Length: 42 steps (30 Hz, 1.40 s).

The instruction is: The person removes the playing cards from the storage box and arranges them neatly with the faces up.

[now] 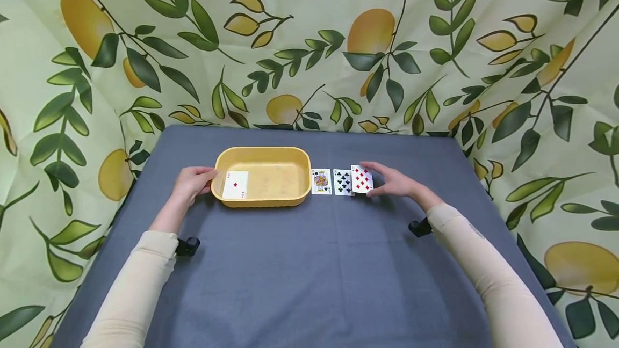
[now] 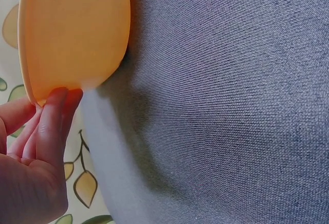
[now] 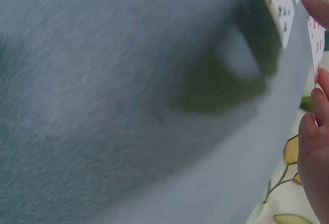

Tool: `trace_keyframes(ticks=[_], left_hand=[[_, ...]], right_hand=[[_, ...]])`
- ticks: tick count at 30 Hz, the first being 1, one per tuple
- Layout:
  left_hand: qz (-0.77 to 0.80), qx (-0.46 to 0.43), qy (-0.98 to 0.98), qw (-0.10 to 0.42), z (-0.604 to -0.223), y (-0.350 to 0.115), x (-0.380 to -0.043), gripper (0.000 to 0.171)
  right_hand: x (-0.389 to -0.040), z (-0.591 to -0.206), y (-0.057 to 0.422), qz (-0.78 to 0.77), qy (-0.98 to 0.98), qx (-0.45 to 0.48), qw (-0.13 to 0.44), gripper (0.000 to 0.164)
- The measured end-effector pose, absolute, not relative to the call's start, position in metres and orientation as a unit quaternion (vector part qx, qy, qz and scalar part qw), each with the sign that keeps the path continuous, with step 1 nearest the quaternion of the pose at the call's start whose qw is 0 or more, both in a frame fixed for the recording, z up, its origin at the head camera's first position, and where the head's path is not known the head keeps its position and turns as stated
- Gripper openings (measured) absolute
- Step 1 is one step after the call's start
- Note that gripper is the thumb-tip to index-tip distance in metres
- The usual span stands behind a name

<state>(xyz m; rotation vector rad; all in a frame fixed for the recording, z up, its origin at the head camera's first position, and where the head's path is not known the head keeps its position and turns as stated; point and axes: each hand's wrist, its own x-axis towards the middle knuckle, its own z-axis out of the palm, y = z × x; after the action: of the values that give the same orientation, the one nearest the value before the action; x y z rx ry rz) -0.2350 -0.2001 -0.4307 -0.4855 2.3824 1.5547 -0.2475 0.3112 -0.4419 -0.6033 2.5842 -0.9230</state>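
Observation:
My left hand (image 1: 192,182) pinches the left rim of a yellow oval-cornered tray (image 1: 278,203). In the left wrist view the fingers (image 2: 50,126) grip the tray's end wall (image 2: 77,34). An ace of diamonds (image 1: 235,189) lies face up inside the tray at its left end. With thumb and fingers my right hand (image 1: 394,180) holds a red diamonds card (image 1: 362,179) by its edges, slightly above the table. That card overlaps the right side of a black clubs card (image 1: 342,183). A king of spades (image 1: 321,181) lies between the clubs card and the tray.
A blue-grey cloth (image 1: 309,273) covers the table. Behind it and at both sides hangs a leaf-and-fruit patterned curtain (image 1: 309,42). A black wrist mount (image 1: 187,246) sits by the left sleeve, and another black mount (image 1: 419,227) by the right sleeve.

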Motion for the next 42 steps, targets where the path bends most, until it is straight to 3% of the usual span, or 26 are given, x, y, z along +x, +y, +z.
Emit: trace_keyframes(ticks=[22,42], left_hand=[[0.539,-0.171,0.816,0.123,-0.436,-0.2,-0.235,0.048],[0.533,-0.178,0.818,0.122,-0.434,-0.201,-0.236,0.046]], right_hand=[[-0.254,-0.471,0.332,-0.324,0.905,-0.201,0.189,0.085],[-0.257,-0.469,0.331,-0.316,0.906,-0.175,0.221,0.093]])
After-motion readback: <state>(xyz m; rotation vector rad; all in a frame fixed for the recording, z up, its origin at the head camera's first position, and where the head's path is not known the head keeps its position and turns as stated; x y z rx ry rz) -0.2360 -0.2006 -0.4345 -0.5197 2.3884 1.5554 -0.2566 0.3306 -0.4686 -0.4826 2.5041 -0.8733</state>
